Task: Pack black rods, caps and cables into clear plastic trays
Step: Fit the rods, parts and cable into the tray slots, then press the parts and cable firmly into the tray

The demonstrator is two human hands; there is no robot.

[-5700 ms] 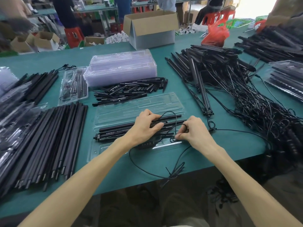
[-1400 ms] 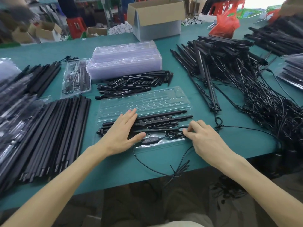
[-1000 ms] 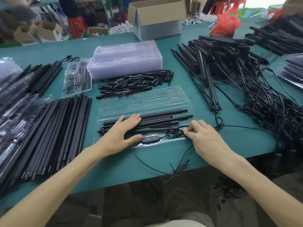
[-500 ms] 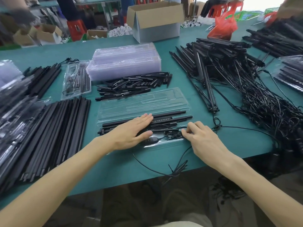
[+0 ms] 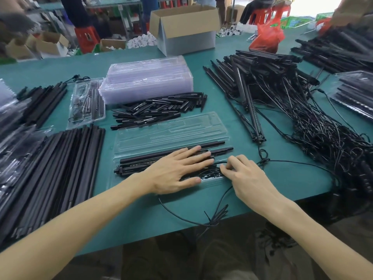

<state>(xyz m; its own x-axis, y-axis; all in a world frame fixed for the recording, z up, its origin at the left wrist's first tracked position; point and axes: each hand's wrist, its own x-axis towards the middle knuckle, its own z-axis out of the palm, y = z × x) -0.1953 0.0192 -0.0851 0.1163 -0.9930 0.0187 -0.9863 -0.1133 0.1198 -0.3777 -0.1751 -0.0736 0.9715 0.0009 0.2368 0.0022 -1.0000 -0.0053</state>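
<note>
An open clear plastic tray (image 5: 171,130) lies on the green table in front of me, its near half filled with black rods (image 5: 141,158). My left hand (image 5: 177,170) lies flat with straight fingers across the rods and the cable part in the tray. My right hand (image 5: 244,174) sits at the tray's right end, fingertips curled onto the coiled black cable (image 5: 212,173) there. The cable's loose length (image 5: 181,216) loops over the table's front edge.
A stack of empty clear trays (image 5: 149,77) and a pile of short black caps (image 5: 161,110) lie behind. Long black rods (image 5: 50,168) fill the left; rods with tangled cables (image 5: 302,122) fill the right. A packed tray (image 5: 86,102) and a cardboard box (image 5: 185,31) stand farther back.
My left hand slid rightward along the rods and now covers the cable's inline part. My right hand stayed at the tray's right end working the coil.
</note>
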